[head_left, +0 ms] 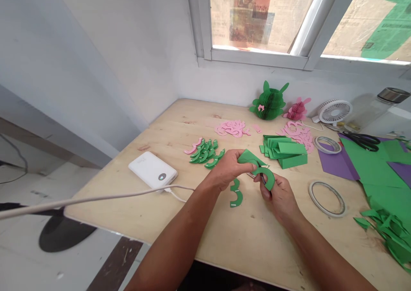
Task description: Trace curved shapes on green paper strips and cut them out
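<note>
My left hand (229, 169) pinches a folded piece of green paper (250, 157) with a curved line along it. A curved strip (269, 178) of the same green hangs from the paper in front of my right hand (280, 196). My right hand is closed around small scissors (259, 166), mostly hidden behind the strip and fingers, with a blade at the paper. Below my left hand, a green wavy cutout (236, 198) with white marks lies on the table. Left of that hand are a pile of similar green cutouts (204, 151) and one pink cutout (193, 146).
Folded green papers (290, 151) lie beyond my right hand. Tape rolls (327, 199), black scissors (361, 140), purple and green sheets (369, 162) and green scraps (390, 229) are on the right. A power bank (152, 169) with a cable sits left. Paper ornaments (271, 104) and a fan (335, 111) stand behind.
</note>
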The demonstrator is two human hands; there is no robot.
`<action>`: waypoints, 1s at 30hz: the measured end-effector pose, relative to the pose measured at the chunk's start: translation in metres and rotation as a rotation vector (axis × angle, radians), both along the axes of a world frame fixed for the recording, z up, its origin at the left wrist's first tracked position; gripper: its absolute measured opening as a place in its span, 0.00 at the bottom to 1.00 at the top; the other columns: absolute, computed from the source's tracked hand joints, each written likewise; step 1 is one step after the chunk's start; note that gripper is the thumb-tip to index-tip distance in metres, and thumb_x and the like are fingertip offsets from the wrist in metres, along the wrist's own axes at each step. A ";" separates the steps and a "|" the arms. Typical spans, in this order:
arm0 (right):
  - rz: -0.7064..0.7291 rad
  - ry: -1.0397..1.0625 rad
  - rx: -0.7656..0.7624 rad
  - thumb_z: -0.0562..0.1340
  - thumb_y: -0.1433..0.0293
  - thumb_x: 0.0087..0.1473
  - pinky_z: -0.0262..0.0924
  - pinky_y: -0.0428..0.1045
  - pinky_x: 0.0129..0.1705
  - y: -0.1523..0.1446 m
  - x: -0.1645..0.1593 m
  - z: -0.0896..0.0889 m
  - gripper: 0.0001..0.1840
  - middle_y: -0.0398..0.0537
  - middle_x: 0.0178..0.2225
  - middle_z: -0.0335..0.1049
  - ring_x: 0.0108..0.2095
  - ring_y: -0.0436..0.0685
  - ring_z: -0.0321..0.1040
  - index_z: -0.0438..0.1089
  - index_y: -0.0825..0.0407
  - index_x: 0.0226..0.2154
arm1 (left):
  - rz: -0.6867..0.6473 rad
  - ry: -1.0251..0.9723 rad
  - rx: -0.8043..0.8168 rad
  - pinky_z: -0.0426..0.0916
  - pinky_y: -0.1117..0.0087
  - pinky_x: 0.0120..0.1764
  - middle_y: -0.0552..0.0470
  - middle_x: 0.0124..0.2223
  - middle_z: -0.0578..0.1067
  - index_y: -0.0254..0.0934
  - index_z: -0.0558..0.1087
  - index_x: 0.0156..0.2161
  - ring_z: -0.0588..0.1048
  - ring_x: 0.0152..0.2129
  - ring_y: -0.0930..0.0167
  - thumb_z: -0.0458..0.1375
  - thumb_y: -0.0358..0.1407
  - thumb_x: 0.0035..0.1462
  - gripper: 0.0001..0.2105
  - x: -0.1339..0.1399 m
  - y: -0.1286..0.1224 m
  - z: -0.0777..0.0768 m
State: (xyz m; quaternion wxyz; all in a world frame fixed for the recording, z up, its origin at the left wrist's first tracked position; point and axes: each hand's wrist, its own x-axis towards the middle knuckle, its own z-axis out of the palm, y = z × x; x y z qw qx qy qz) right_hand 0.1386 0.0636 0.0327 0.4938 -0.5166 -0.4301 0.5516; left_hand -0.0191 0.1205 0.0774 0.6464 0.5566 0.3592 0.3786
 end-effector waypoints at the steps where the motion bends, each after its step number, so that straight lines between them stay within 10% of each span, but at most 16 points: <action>1: -0.001 0.002 -0.004 0.64 0.47 0.48 0.35 0.46 0.20 0.000 0.000 0.000 0.24 0.34 0.12 0.49 0.16 0.46 0.40 0.70 0.53 0.26 | -0.003 -0.003 0.000 0.64 0.70 0.35 0.54 0.25 0.73 0.35 0.74 0.25 0.70 0.27 0.72 0.60 0.32 0.42 0.03 0.000 0.000 0.000; 30: -0.063 0.018 -0.002 0.65 0.46 0.47 0.31 0.46 0.20 0.003 0.001 -0.004 0.26 0.33 0.12 0.47 0.16 0.44 0.37 0.71 0.54 0.26 | 0.021 -0.167 -0.023 0.65 0.69 0.35 0.52 0.24 0.73 0.33 0.72 0.26 0.70 0.24 0.72 0.60 0.35 0.46 0.06 0.011 -0.001 -0.006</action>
